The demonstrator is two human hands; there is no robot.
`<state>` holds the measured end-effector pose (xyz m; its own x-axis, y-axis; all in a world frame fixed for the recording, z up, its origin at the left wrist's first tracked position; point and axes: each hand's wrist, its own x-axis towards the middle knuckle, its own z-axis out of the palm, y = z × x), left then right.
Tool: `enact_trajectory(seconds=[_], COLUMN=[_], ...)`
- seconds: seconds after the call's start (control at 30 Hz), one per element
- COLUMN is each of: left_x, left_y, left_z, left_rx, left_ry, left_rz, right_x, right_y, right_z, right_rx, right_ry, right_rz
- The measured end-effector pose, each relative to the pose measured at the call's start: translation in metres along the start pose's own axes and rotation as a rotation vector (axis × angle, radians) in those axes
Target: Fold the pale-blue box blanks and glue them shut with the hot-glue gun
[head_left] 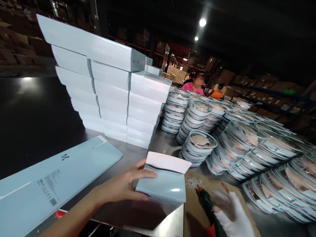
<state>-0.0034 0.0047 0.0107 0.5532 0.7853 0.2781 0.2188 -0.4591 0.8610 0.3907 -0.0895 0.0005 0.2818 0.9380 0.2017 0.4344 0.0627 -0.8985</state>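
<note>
Gripped at its near-left edge by the left hand (120, 187), the pale blue carton (161, 179) sits on the steel table (163, 141), flap up. Blurred, the gloved right hand (230, 210) wraps the glue gun (207, 202); holding the carton steady would help a clean glue line.

One pale blue cardboard box with an open white flap (163, 179) stands on the worktop. One flat, unfolded pale blue carton sheet (53, 182) lies beside it. One green glue gun with an orange tip (206, 204) is there, and one brown cardboard mat (217, 187). Closed white boxes (108, 89) are stacked in about three columns, roughly six to eight high; the exact count cannot be told. Round clear plastic containers (199, 144) stand in many stacks, too many to count. Two ceiling lamps (202, 22) shine. One other person in a pink top (195, 86) is clear; others behind are indistinct.
</note>
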Motion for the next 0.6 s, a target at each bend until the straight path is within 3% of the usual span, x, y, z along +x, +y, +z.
enact_trajectory(seconds=[0.07,0.13,0.2,0.33,0.5,0.6], left_x=[-0.001,-0.004,-0.006,-0.010,-0.009,-0.006], left_y=[-0.005,-0.014,-0.026,-0.037,-0.014,-0.002], left_z=[0.002,0.009,0.018,0.031,0.018,0.013], left_rx=[0.002,-0.003,-0.086,-0.242,0.085,0.151], left_ry=[-0.006,0.006,0.081,0.229,-0.008,-0.047], left_rz=[-0.006,-0.003,0.047,0.260,0.215,0.224], right_x=[0.016,0.026,0.027,0.017,0.014,0.017], right_y=[-0.026,-0.044,-0.050,-0.045,-0.058,-0.064], right_z=[0.044,0.075,0.086,0.079,0.095,0.107], right_rx=[0.196,0.255,0.222,0.045,-0.079,-0.151], right_ry=[-0.202,-0.407,-0.493,-0.452,-0.468,-0.416], right_rz=[-0.226,-0.265,-0.268,-0.453,-0.801,-0.931])
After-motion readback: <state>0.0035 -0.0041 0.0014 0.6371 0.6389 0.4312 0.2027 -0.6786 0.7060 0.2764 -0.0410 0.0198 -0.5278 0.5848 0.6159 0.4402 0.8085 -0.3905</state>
